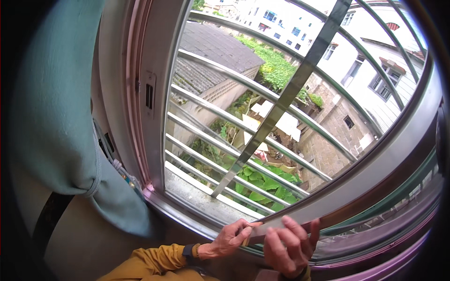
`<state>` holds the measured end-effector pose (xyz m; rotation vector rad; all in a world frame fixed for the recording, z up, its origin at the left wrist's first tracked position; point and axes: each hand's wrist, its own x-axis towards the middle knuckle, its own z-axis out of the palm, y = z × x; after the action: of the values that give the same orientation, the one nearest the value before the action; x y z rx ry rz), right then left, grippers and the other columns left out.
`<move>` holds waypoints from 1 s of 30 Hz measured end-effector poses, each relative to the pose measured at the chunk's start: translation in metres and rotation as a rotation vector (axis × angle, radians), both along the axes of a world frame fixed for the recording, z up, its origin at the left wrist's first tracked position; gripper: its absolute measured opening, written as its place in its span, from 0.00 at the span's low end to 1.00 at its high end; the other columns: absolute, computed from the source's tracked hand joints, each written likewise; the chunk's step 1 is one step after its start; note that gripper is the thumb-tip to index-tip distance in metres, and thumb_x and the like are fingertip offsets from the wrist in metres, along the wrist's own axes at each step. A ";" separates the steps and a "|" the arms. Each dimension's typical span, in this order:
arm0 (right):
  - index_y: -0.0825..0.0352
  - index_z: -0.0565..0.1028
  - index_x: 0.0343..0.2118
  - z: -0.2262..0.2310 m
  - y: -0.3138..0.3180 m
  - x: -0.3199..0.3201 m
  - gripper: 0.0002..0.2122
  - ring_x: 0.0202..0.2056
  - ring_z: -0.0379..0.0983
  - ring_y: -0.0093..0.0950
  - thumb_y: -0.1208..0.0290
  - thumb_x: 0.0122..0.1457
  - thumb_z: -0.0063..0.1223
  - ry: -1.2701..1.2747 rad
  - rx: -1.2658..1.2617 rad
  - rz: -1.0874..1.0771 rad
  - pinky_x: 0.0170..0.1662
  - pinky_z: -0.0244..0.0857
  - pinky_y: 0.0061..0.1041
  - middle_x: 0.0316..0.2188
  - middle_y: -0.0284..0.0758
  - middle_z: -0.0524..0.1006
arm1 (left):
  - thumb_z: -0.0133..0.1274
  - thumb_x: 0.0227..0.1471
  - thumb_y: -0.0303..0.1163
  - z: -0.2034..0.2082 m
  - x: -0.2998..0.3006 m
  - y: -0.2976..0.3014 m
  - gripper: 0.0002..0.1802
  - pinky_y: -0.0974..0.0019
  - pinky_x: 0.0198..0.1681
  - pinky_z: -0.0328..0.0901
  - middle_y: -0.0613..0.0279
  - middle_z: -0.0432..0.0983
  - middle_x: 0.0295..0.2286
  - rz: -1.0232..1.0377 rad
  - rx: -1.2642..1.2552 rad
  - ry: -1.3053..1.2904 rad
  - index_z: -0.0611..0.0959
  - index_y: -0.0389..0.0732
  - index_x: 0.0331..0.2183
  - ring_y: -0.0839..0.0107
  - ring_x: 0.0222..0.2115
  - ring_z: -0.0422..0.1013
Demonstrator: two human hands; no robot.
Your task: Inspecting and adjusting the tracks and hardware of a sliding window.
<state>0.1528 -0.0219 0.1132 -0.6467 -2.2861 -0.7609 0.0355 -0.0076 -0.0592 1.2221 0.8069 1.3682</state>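
My left hand (230, 240), in a mustard sleeve with a dark wristband, is at the lower corner of the silver sliding window sash (375, 173). Its thumb and index finger are pinched together; what lies between them is too small to make out. Close to its right, my right hand (288, 246) is raised palm toward me, with fingers apart and loosely bent, and nothing visible in them. Along the sash edge, a dark brown strip (347, 211) curves from behind the right hand up to the far right. The right fingers overlap it in view; contact cannot be told.
Metal security bars (281, 105) span the opening beyond the sill (187, 187). At left stand the window frame with a latch plate (149, 96) and a tied blue-green curtain (56, 107). Purple-tinted tracks (393, 255) run at lower right. Roofs, plants and buildings are outside.
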 end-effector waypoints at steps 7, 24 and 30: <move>0.68 0.77 0.33 0.016 -0.010 0.004 0.10 0.33 0.75 0.31 0.82 0.46 0.56 0.017 -0.215 0.258 0.48 0.64 0.40 0.27 0.35 0.74 | 0.36 0.56 0.26 0.014 -0.116 0.013 0.09 0.81 0.16 0.55 0.64 0.68 0.23 0.582 0.297 -0.061 0.70 0.33 0.36 0.88 0.14 0.53; 0.75 0.68 0.47 -0.097 0.017 -0.007 0.27 0.40 0.68 0.40 0.60 0.47 0.53 -0.707 -0.400 -0.264 0.48 0.55 0.52 0.40 0.49 0.70 | 0.37 0.54 0.26 0.038 -0.209 0.023 0.15 0.77 0.29 0.58 0.52 0.67 0.45 1.024 0.361 0.256 0.69 0.30 0.43 0.81 0.22 0.59; 0.72 0.64 0.43 -0.111 0.022 0.029 0.22 0.49 0.57 0.41 0.54 0.58 0.40 -1.089 -0.309 -0.111 0.54 0.43 0.49 0.43 0.49 0.63 | 0.38 0.60 0.46 0.031 -0.132 0.009 0.22 0.67 0.31 0.66 0.51 0.75 0.27 0.716 0.612 0.208 0.70 0.34 0.30 0.73 0.26 0.71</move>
<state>0.1816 0.0002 0.0024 -0.5573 -3.4327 -0.9642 -0.0966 0.0011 -0.0281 1.6446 1.0742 2.2049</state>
